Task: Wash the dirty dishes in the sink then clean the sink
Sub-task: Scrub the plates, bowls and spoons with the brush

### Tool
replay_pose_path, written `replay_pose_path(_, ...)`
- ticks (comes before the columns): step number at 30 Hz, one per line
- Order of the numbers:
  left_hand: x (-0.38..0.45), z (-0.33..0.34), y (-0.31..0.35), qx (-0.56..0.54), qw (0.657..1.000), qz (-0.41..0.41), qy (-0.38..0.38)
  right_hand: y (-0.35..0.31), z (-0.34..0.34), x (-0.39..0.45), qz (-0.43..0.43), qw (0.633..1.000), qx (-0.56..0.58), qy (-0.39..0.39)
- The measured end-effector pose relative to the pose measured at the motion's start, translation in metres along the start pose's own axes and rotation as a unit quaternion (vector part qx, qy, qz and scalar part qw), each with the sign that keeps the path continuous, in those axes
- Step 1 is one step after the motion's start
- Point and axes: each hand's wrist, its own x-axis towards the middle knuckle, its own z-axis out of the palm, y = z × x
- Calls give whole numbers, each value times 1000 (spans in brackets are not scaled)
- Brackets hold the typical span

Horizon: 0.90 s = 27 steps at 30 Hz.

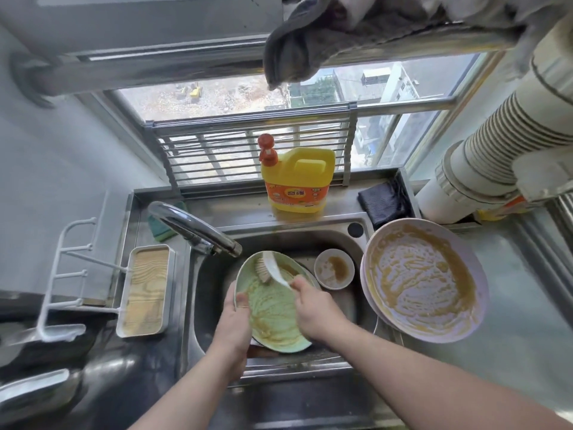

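Note:
A green plate (274,315) smeared with yellow-brown sauce is tilted over the steel sink (341,240). My left hand (234,324) grips its left rim, thumb on the face. My right hand (314,308) holds a white dish brush (273,268) by the handle, bristles pressed on the plate's upper part. A small white bowl (334,268) with brown residue lies in the sink to the right. Pink plates (421,283), stacked and coated in sauce, rest on the sink's right edge. The faucet (198,226) spout ends just above the plate; no water is visible.
A yellow detergent jug (297,178) with a red pump stands on the ledge behind the sink. A dark cloth (383,203) lies at the back right, a green sponge (161,226) behind the faucet. A white tray with wooden base (145,290) and rack sit left.

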Motion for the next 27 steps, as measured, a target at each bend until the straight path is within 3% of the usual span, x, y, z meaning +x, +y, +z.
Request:
replay_pose_path(4, 8, -6, 9, 36, 997, 9, 61, -22, 38, -40, -50, 995, 53, -61)
replay_pose_path(6, 8, -10, 5, 65, 996, 28, 49, -24, 35, -36, -39, 997, 46, -47)
replay_pose_path(9, -1, -5, -8, 65, 997, 10, 33, -12, 13, -4, 12, 999, -37, 16)
replay_pose_path(13, -3, -7, 9, 16, 999, 10, 29, 37, -5, -8, 59, 985, -160, 15)
replay_pose_path(16, 0, -13, 18, -2, 1000, -14, 26, 42, 4, -14, 14, 972, -232, 20)
replay_pose_path(21, -4, -8, 25, 30, 998, -60, 4, -1, 12, 13, -126, 964, -228, 48)
replay_pose_path(27, 4, -18, 47, 61, 998, -20, 16, 48, -1, -2, 19, 979, -203, 8)
